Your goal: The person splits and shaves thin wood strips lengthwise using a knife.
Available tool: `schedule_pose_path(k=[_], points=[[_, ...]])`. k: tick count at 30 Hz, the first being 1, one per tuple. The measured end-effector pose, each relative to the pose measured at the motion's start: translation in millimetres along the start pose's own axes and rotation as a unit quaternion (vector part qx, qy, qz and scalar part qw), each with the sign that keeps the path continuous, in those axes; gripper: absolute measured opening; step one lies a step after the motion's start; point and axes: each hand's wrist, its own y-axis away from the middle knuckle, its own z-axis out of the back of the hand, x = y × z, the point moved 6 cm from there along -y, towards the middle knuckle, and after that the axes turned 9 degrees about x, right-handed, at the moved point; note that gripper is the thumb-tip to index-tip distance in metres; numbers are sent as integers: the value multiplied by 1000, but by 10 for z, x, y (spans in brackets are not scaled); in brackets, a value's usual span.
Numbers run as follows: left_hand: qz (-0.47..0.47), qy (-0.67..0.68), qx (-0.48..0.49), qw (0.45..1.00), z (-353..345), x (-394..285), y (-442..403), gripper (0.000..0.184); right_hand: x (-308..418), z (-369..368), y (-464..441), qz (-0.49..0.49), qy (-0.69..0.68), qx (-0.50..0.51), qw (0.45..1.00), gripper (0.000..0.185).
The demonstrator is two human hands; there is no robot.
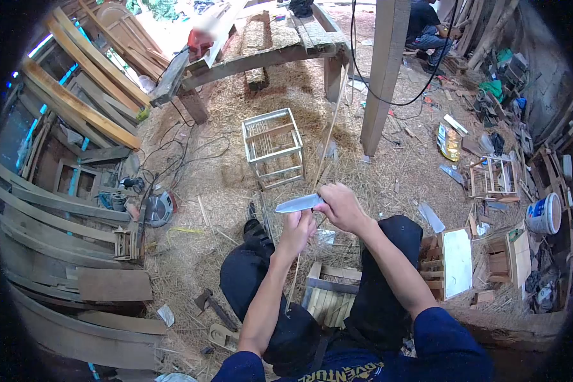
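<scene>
A knife [299, 204] with a broad pale blade points left, its handle in my right hand [341, 207], which is closed round it. Just below the blade my left hand [297, 232] is closed on a thin wooden strip [329, 143]. The strip runs from the upper right down past both hands, and its lower end hangs between my knees. Beyond my hands a small wooden frame [274, 148] stands on the floor. Between my legs lies a slatted wooden piece [330, 299].
A workbench [261, 60] and a post [385, 76] stand ahead. Stacked boards [83, 102] line the left side, near a circular saw [160, 209]. An axe [215, 309] lies by my left leg. At right are a bucket [544, 214] and a white board [457, 263]. A person [430, 32] crouches at back right.
</scene>
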Motion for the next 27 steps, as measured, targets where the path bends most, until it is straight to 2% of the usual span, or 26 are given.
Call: schedule_pose_path(k=[4, 8, 10, 12, 13, 15, 18, 19, 22, 23, 24, 27], points=[[-19, -92, -16, 995, 36, 31, 32, 26, 35, 54, 40, 4, 30, 9, 999, 42], [2, -73, 4, 997, -18, -31, 131, 24, -17, 121, 82, -1, 48, -24, 999, 37], [25, -16, 9, 1000, -141, -140, 338, 22, -352, 358, 176, -124, 60, -110, 984, 34], [38, -18, 33, 999, -167, 21, 432, 24, -814, 601, 337, -280, -89, -210, 933, 35], [46, -8, 40, 998, -198, 71, 451, 24, -885, 701, 369, -281, -52, -209, 935, 36], [43, -37, 32, 998, -50, 192, 397, 27, -971, 823, 386, -282, 18, -208, 936, 36], [19, -190, -68, 979, 286, 95, 327, 31, -722, 515, 395, -274, -20, -118, 954, 33], [-2, -210, -73, 975, 344, 55, 293, 33, -636, 383, 377, -248, -22, -88, 964, 32], [12, -197, -103, 975, 365, 0, 231, 33, -358, 7, 238, -155, -33, -6, 987, 31], [-14, -286, -113, 952, 409, 46, 174, 30, -242, -84, 183, -118, -40, 12, 992, 30], [-27, -300, -112, 947, 359, 19, 155, 28, -135, -163, 141, -82, -48, 29, 995, 30], [-37, -352, -100, 930, 250, -47, 130, 17, 91, -278, 54, -7, -70, 10, 998, 33]])
